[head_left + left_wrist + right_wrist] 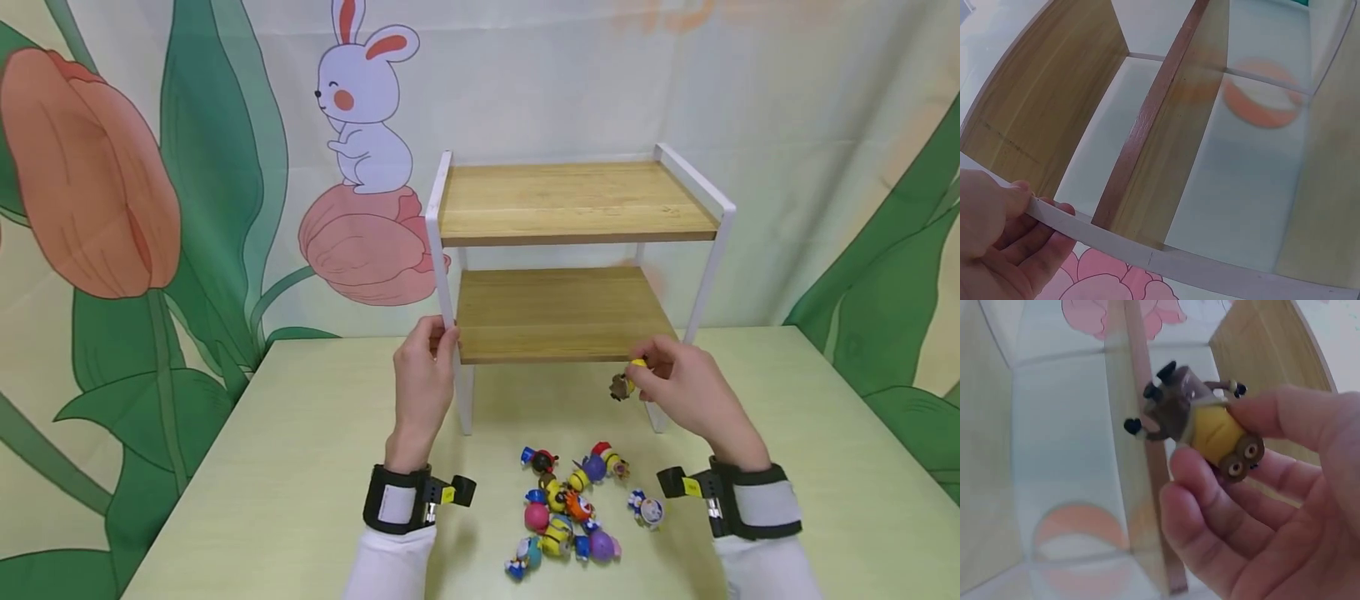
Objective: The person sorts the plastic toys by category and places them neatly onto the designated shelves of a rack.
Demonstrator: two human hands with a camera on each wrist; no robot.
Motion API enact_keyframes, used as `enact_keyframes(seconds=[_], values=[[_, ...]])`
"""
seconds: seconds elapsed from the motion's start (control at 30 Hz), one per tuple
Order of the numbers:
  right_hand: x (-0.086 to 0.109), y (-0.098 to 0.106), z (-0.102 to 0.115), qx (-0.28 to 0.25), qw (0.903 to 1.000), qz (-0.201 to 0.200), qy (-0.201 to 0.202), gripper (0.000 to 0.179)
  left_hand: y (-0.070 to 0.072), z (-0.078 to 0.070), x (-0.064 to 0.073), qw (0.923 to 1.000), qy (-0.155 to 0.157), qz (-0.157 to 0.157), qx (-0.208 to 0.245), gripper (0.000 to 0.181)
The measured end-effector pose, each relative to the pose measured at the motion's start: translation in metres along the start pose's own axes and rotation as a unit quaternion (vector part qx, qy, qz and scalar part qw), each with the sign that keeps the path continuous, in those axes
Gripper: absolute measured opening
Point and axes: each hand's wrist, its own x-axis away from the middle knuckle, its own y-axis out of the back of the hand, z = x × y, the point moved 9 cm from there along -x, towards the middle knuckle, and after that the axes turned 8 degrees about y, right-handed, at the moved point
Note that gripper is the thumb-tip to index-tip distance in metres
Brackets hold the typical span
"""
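Note:
In the head view my left hand [422,387] grips the left white post [441,279] of a two-tier wooden shelf [555,312] at the lower board's height. The left wrist view shows thumb and fingers around that white rail [1116,242]. My right hand [693,392] pinches a yellow Minion figurine [1213,431] by its head and upper body, just in front of the lower board's right front corner. The figurine has round goggle eyes, a brown-grey outfit and black hands and feet. In the right wrist view it is tilted, feet toward the upper left.
Several small colourful figurines [557,533] lie in a cluster on the pale table [300,467] before the shelf. A blue-and-white figurine [647,510] lies slightly apart on the right. Behind the shelf hangs a cloth [540,83] printed with a rabbit and tulips.

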Motion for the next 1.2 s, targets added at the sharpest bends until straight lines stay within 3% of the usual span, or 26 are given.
enact_keyframes(seconds=[0.23,0.57,0.93,1.2], values=[[-0.025,0.001,0.024,0.009,0.9986,-0.044,0.028,0.019,-0.001,-0.001,0.001,1.0000,-0.004,-0.001,-0.006,0.015],[-0.059,-0.007,0.052,0.058,0.9943,-0.060,0.066,0.023,-0.002,-0.001,0.001,1.0000,-0.001,0.000,-0.007,0.016],[-0.088,-0.027,0.074,0.036,0.9964,-0.039,0.066,0.019,-0.001,0.000,0.001,0.9999,-0.008,-0.004,-0.007,0.017],[-0.099,-0.043,0.075,0.008,0.9988,-0.023,0.043,0.022,-0.001,-0.002,0.001,1.0000,-0.002,0.001,-0.007,0.019]])
